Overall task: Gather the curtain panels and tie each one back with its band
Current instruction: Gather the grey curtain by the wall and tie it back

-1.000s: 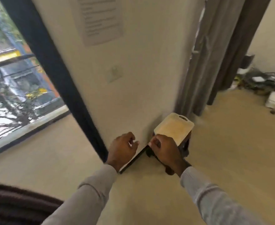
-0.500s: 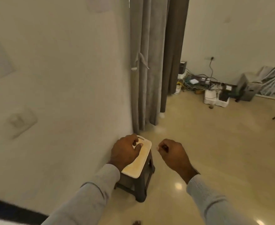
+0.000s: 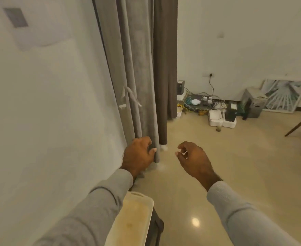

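Grip of the left hand (image 3: 139, 155) is seen at centre frame, fingers loosely curled with the thumb against the lower edge of the grey curtain panel (image 3: 128, 68); whether the cloth is truly pinched or only touched cannot be told. The right hand (image 3: 192, 158) is held just right of centre, apart from the curtain, fingers loosely curled and holding nothing.

The grey panel hangs from the top of the frame down to the floor, close against the white wall (image 3: 48, 103) on the left. A darker brown panel (image 3: 165, 59) hangs just beside it on the right. A pale band (image 3: 128, 98) is seen dangling loose at mid-height on the grey panel, upper centre-left, not wrapped round anything.

Step in hand is judged to be the start of gathering: the panel is reached, not yet bunched. Next, the folds are likely to be drawn together by both hands, then the band is to be lifted and passed round the bundle and tied. The band sits well above the hands, so a reach upward would be called for.

At bottom centre a stool (image 3: 133, 222) with a cream top is seen; cables and boxes (image 3: 215, 110) lie on the floor at right, well apart.
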